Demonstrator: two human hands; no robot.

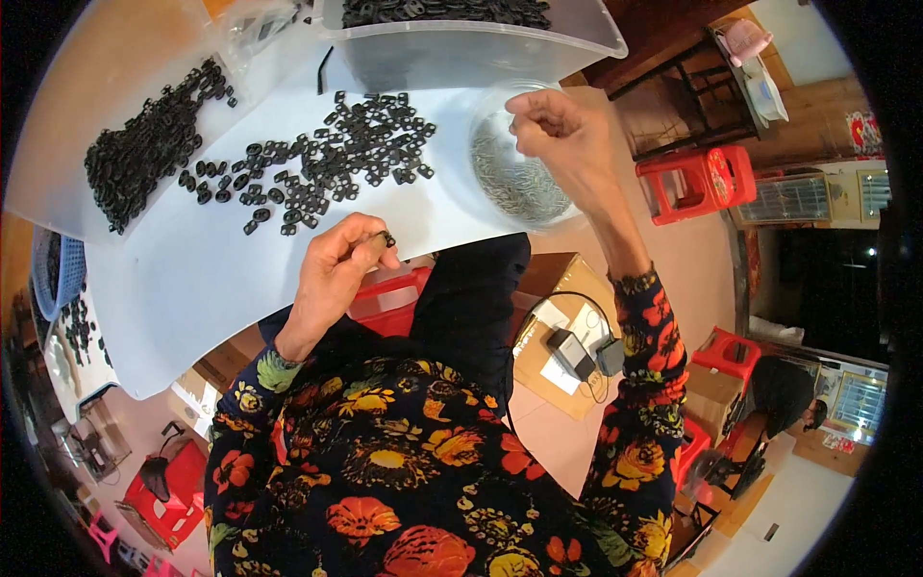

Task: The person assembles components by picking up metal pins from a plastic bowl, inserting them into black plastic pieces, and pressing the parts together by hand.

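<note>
Near the table's front edge, my left hand (336,269) pinches a small black plastic piece (386,238) between thumb and fingers. My right hand (569,142) is raised over the edge of a round clear tub (478,135) full of thin silvery metal pins (514,188). Its fingers are curled together, and whatever they hold is too small or hidden to see. Beyond my left hand lies a loose spread of similar black pieces (361,144), some with two holes.
A larger heap of black pieces (144,144) lies at the left. A translucent bin (461,58) with more stands at the back, near a thin black stick (324,70). Right of the table are a red stool (697,183) and a cardboard box (538,356) carrying black adapters (571,353).
</note>
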